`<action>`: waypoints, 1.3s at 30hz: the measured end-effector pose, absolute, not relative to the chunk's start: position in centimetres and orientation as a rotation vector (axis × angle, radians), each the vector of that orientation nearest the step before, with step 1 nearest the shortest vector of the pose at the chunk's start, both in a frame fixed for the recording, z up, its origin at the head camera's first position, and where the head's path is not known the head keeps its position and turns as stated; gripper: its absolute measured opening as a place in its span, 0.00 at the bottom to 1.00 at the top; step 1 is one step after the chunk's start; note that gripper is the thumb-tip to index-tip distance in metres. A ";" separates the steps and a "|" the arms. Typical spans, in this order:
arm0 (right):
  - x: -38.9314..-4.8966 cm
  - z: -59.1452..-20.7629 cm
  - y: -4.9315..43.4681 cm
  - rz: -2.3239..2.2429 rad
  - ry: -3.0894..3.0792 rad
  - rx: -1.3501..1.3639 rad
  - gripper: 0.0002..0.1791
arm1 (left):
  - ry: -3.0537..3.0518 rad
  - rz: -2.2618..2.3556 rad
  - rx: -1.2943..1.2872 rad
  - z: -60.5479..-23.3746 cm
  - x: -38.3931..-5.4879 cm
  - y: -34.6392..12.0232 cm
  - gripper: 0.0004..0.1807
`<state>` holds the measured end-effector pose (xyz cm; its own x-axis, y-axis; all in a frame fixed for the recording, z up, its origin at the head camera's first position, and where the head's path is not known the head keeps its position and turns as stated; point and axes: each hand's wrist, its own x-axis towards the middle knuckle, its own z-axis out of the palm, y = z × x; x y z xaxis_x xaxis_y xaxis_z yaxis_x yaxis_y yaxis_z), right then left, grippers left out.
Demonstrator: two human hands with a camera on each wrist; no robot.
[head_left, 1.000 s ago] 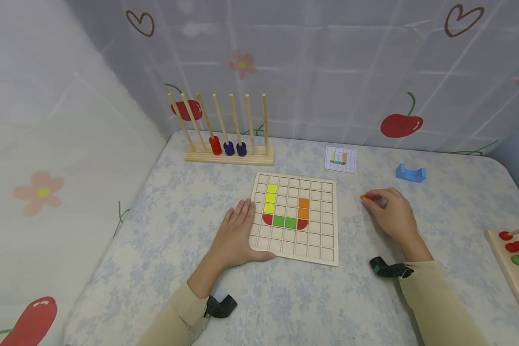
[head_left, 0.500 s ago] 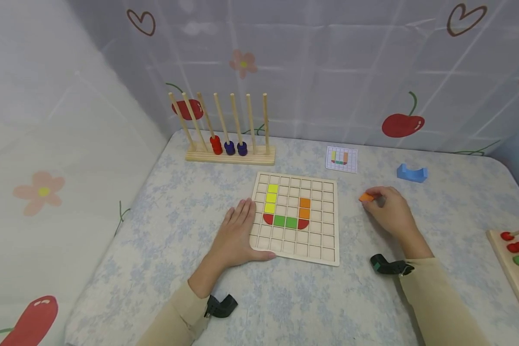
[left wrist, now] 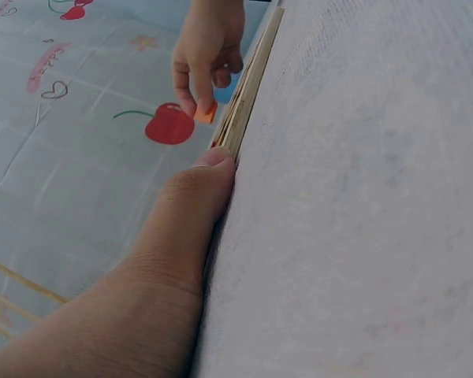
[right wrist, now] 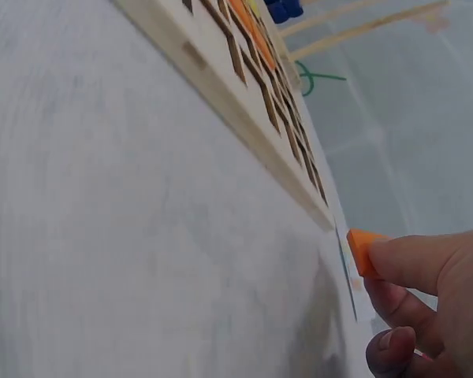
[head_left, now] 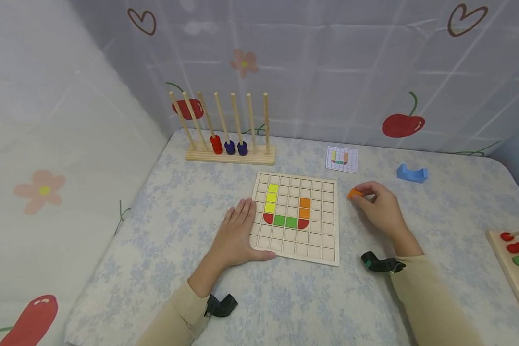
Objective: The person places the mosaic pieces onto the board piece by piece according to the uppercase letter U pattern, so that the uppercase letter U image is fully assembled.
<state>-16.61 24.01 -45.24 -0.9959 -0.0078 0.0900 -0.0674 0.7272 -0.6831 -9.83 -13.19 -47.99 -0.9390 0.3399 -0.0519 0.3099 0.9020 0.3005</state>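
A wooden grid board [head_left: 315, 252] lies on the table with yellow tiles [head_left: 271, 198], green tiles [head_left: 285, 221], orange tiles [head_left: 304, 208] and red rounded tiles [head_left: 303, 224] forming a U shape. My left hand [head_left: 233, 238] rests flat at the board's left side, fingers straight along the edge and thumb [left wrist: 213, 157] at the near edge. Right of the board, my right hand [head_left: 380, 211] pinches an orange tile [head_left: 354, 193] between thumb and fingertips. In the right wrist view the same orange tile [right wrist: 366, 250] is held above the table, apart from the board.
A pattern card [head_left: 341, 159] showing a coloured U lies behind the board. Farther right sits a blue holder [head_left: 412, 173]. At the back left stands a peg rack [head_left: 230, 156] with red and blue beads. A wooden bead board [head_left: 512, 274] is at the right edge.
My right hand has moved left toward the board with the orange tile, which now shows more fully between the fingers. The left hand stays in place at the board.
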 end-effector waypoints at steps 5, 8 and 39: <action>-17.1 -44.5 21.3 1.232 -2.852 0.120 0.12 | 2.967 0.448 0.509 -48.0 -9.8 -13.2 0.78; -17.5 -44.2 19.8 1.264 -2.873 0.165 0.11 | 2.967 0.444 0.510 -48.0 -9.8 -13.2 0.78; -19.0 -44.7 14.2 1.172 -3.008 0.324 0.11 | 2.961 0.454 0.506 -47.9 -9.7 -13.2 0.77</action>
<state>-19.00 14.25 -44.74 -0.9749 -0.2216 -0.0231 -0.1475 0.7196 -0.6785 -9.75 -13.19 -47.88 -0.9393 0.3393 -0.0510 0.3084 0.9002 0.3075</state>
